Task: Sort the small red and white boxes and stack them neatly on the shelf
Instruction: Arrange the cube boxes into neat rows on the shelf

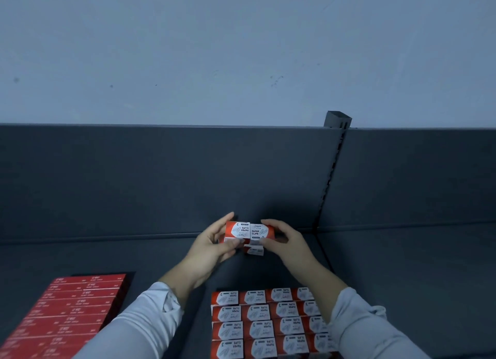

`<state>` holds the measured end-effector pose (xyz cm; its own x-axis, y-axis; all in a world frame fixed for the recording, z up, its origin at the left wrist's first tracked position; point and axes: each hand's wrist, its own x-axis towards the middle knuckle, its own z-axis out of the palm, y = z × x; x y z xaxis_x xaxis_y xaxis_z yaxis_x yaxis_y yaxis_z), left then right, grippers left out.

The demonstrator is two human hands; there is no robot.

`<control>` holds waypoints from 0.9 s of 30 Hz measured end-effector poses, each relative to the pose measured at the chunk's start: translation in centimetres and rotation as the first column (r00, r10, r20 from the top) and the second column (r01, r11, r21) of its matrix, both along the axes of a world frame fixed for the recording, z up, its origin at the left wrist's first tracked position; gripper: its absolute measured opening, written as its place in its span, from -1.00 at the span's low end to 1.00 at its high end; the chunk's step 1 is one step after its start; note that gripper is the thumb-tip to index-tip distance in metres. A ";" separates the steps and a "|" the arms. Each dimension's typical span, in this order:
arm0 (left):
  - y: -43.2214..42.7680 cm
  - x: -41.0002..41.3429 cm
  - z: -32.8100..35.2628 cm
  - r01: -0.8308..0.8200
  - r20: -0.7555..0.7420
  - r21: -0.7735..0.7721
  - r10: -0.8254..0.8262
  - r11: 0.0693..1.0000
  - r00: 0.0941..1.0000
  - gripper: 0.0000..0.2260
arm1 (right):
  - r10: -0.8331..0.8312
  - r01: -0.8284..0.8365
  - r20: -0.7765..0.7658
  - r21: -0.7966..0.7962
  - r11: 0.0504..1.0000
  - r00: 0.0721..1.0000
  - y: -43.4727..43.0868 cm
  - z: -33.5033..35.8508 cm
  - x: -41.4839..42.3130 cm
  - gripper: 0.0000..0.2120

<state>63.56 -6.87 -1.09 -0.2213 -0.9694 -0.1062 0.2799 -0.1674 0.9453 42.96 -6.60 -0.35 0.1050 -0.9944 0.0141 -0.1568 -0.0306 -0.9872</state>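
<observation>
Red and white boxes [268, 323] are lying in a tight grid on the dark shelf [134, 251], while beyond them the left hand [212, 248] and right hand [287, 243] are gripping, with curled fingers [224, 223], a cluster [248, 230] of perhaps three such boxes.

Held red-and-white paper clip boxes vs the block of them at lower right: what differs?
The held red-and-white cardboard paper clip boxes are a small cluster gripped between left hand and right hand; the block of paper clip boxes is a large grid lying on the dark grey shelf. Held labels face different ways; the block's all face one way. Same packaging on both.
</observation>
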 end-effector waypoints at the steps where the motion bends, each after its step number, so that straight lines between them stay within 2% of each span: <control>1: 0.1 -0.2 0.3 0.008 -0.028 0.000 -0.008 1.000 1.000 -0.47 | -0.008 0.008 0.013 -0.003 1.000 1.000 0.4 0.3 -0.1 -0.62; 7: 1.2 -1.1 2.4 -0.003 -0.023 -0.054 0.002 0.999 1.000 -0.49 | -0.081 0.082 0.070 -0.023 0.996 0.994 2.3 1.4 -0.7 -0.51; 11: 2.1 -1.4 2.8 0.005 -0.028 -0.077 -0.007 0.997 1.000 -0.49 | -0.102 0.103 0.106 -0.003 0.995 0.989 3.5 2.1 -1.2 -0.57; 15: 3.4 -1.6 3.3 0.034 -0.080 -0.046 -0.038 0.998 0.996 -0.52 | -0.096 0.096 0.086 -0.003 0.995 0.992 5.0 2.7 -1.5 -0.59; 18: 4.5 -1.8 3.8 0.000 -0.116 0.009 0.001 1.000 0.993 -0.53 | -0.097 0.099 0.091 -0.014 0.995 0.991 6.0 3.2 -1.6 -0.59; 21: 5.5 -1.9 4.5 -0.043 -0.166 0.084 0.057 0.996 0.985 -0.68 | -0.100 0.102 0.127 -0.008 0.995 0.987 6.7 3.4 -1.9 -0.59; 24: 6.3 -1.8 4.7 -0.010 -0.092 0.054 0.015 0.998 0.996 -0.84 | -0.095 0.097 0.140 -0.009 0.995 0.986 7.3 3.5 -2.1 -0.59; 27: 7.0 -1.6 4.9 0.057 -0.023 0.041 -0.057 0.998 0.998 -0.79 | -0.094 0.096 0.157 -0.005 0.995 0.983 7.8 3.6 -2.2 -0.60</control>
